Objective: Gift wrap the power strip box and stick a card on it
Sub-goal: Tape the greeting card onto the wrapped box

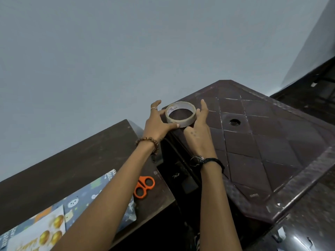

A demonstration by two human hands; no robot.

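A roll of pale tape (181,120) rests at the near-left corner of a dark plastic table (272,142). My left hand (157,124) grips the roll from its left side, thumb pressed on its outer face. My right hand (198,125) touches the roll's right side with fingers stretched up. At the lower left, on a dark wooden table (63,160), lies the box wrapped in blue patterned paper (87,201), with a white card showing gold ornaments (41,232) lying on it. My arms cover part of the wrapped box.
Orange-handled scissors (144,186) lie on the wooden table beside the wrapped box, close under my left forearm. The plastic table has a round hole (235,121) in its middle. A dark gap separates the two tables. A plain grey wall fills the background.
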